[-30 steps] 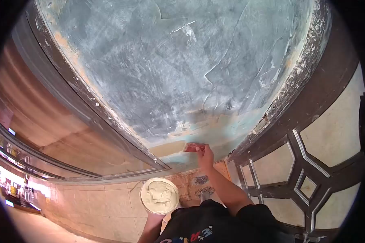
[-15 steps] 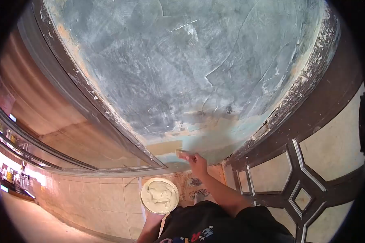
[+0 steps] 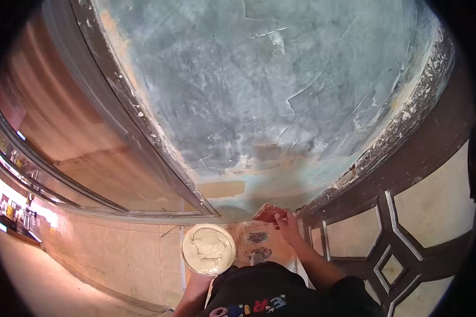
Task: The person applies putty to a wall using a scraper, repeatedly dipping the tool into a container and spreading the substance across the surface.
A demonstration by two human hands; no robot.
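My left hand (image 3: 197,280) supports a round tub (image 3: 184,260) from below, its fingers mostly hidden beneath it. Pale cream filler paste (image 3: 210,247), stirred and lumpy, fills the tub almost to the rim. In my right hand (image 3: 287,226) is a flat reddish-brown putty scraper (image 3: 267,212), gripped at one edge between thumb and fingers. The scraper is held in front of the bottom of a patchy grey-blue wall (image 3: 238,95); whether it touches cannot be told. Left of it, a smooth tan patch of filler (image 3: 222,188) covers part of the wall's lower edge.
A dark frame with a brown glossy panel (image 3: 90,142) borders the wall on the left. To the right stands a dark door (image 3: 354,211) with pale panels. Beige floor tiles (image 3: 143,248) and a stained threshold (image 3: 259,230) lie below.
My right hand has drawn the scraper rightward and slightly down, away from the tan patch, turning its broad face into view. The tub stays in my left hand, and the view has shifted a little.
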